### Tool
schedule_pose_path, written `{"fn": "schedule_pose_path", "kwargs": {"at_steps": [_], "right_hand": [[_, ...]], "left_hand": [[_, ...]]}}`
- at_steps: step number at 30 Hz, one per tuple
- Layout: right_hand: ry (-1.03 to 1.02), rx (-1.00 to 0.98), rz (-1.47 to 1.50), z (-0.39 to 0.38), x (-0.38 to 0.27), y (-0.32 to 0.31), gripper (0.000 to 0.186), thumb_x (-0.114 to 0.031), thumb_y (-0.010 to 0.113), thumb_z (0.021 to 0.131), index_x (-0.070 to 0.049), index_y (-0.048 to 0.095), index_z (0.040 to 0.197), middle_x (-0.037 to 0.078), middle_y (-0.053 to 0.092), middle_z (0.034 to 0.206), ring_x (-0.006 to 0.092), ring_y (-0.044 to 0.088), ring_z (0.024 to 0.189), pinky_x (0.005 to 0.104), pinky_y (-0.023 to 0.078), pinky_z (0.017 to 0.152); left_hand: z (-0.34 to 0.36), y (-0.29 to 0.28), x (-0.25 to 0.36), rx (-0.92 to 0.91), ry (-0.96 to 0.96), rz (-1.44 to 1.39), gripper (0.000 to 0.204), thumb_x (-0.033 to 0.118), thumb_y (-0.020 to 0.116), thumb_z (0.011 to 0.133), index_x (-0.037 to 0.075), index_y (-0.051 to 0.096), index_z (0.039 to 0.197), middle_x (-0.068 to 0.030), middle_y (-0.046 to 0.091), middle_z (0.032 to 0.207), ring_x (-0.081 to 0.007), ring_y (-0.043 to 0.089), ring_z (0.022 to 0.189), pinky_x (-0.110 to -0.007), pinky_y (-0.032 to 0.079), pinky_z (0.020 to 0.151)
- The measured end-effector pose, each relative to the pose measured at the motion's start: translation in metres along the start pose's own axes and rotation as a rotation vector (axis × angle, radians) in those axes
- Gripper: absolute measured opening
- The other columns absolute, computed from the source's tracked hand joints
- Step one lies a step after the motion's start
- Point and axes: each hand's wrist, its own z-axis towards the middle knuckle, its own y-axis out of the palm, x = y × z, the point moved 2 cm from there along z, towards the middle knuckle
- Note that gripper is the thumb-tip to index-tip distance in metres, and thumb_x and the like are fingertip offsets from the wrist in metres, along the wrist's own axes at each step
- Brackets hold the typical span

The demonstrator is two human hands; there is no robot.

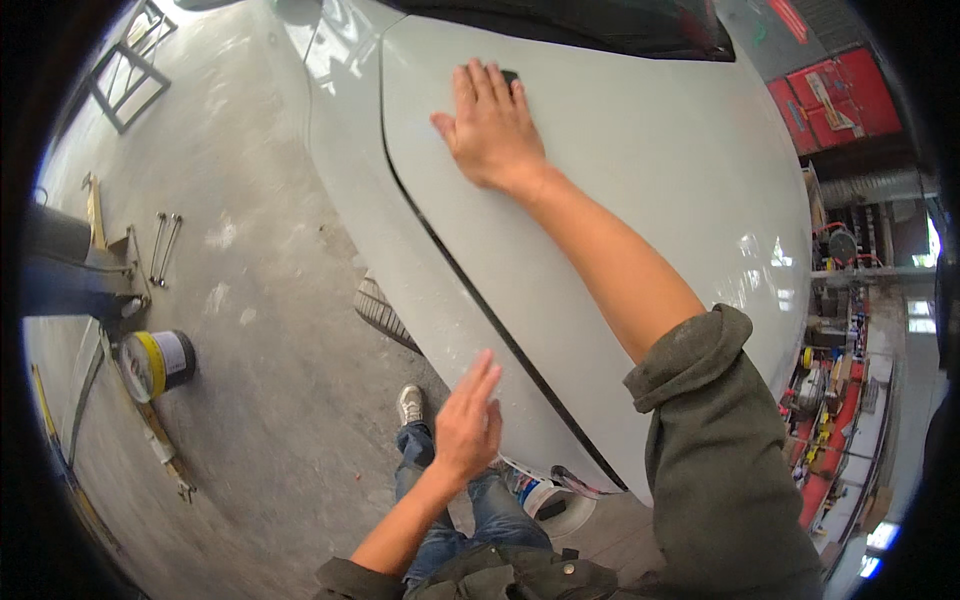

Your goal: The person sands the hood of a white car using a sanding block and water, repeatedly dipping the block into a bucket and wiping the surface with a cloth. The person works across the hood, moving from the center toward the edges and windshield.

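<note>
My right hand [492, 130] lies flat on the pale, glossy car hood [600, 150], its fingers stretched out toward the windshield. A small dark piece [511, 77] shows beside its fingertips; whether it reaches under the fingers I cannot tell. Lower down, my left hand [468, 425] is raised with fingers extended and nothing visible in it. It is nearest to the front fender [450, 345], and I cannot tell whether it touches. A dark gap runs between hood and fender. Small droplets or specks dot the fender.
A tire [383, 312] shows below the fender. Near my legs stands a white bucket [560, 508]. On the concrete floor at left lie a black-and-yellow bucket [158, 365] and a blue lift arm [75, 290]. A metal frame stands far left; cluttered shelves [835, 400] line the right.
</note>
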Motion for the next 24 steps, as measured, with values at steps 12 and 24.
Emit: {"fn": "schedule_pose_path", "kwargs": {"at_steps": [12,24], "right_hand": [[-0.204,-0.260,0.133,-0.231,0.051,-0.084,0.079,-0.046,0.058,0.103,0.002,0.033,0.161,0.019,0.027,0.172,0.0362,0.021,0.161,0.0538,0.017,0.131],[-0.089,-0.274,0.101,-0.154,0.135,-0.045,0.096,-0.066,0.049,0.101,-0.002,0.023,0.167,0.018,0.019,0.175,0.0341,0.016,0.163,0.0525,0.010,0.132]], "left_hand": [[0.178,-0.015,-0.021,0.290,-0.010,0.044,0.058,0.005,0.054,0.102,-0.004,0.040,0.157,-0.0246,0.033,0.168,-0.0426,0.041,0.151,-0.045,0.045,0.117],[0.232,0.006,-0.022,0.398,0.030,0.296,0.057,0.014,0.041,0.105,-0.009,0.038,0.157,-0.0242,0.032,0.169,-0.0407,0.026,0.159,-0.052,0.020,0.129]]}}
